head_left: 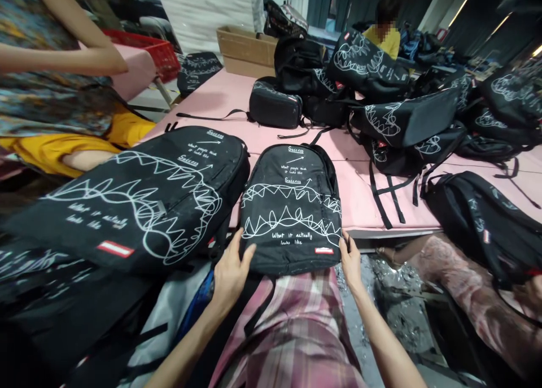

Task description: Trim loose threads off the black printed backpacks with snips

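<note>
Treat printed black backpack (292,210), between fingers of left hand (231,270), loosely curled on lower side edge, and right hand (351,259), pinching opposite edge, as probably light, soft, unfragile; hold there.

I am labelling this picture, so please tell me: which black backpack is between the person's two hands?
The backpack directly before the plaid clothing; it alone has the left hand at one lower side and the right hand at the other.

Left fingers (232,251) partly hidden, person (46,91) cropped
</note>
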Demonstrator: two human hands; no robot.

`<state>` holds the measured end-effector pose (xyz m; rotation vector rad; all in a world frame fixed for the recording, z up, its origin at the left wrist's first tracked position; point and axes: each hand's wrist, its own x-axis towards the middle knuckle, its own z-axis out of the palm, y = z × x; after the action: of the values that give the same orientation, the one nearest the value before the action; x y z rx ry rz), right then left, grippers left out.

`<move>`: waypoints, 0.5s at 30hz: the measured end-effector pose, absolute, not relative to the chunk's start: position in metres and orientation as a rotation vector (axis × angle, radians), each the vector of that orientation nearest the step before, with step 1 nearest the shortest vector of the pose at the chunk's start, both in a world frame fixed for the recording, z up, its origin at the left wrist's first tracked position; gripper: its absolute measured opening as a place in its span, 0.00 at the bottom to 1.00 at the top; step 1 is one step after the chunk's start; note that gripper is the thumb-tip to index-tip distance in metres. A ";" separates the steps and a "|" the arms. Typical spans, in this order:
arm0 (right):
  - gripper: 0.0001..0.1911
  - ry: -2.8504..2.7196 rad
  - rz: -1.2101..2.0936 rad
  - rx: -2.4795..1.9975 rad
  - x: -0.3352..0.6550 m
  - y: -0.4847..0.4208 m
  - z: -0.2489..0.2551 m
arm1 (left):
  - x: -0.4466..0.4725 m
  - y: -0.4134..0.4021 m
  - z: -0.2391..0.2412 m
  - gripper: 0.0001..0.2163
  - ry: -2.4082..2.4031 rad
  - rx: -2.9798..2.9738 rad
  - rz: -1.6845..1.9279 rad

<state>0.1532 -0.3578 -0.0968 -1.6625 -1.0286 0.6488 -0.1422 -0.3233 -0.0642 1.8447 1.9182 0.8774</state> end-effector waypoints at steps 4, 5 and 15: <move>0.23 -0.993 0.642 -1.643 0.157 -0.357 -0.101 | -0.119 -0.338 -0.057 0.23 1.393 2.772 0.791; 0.23 -0.982 0.636 -1.641 0.157 -0.355 -0.101 | -0.111 -0.339 -0.056 0.22 1.254 2.886 0.702; 0.17 -1.237 0.555 -1.746 0.155 -0.392 -0.085 | -0.105 -0.348 -0.052 0.14 1.003 2.934 0.842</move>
<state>0.1551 -0.3922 -0.0849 -1.7456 -1.2368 0.5552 -0.1047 -0.3476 -0.0518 2.9342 1.0027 0.8421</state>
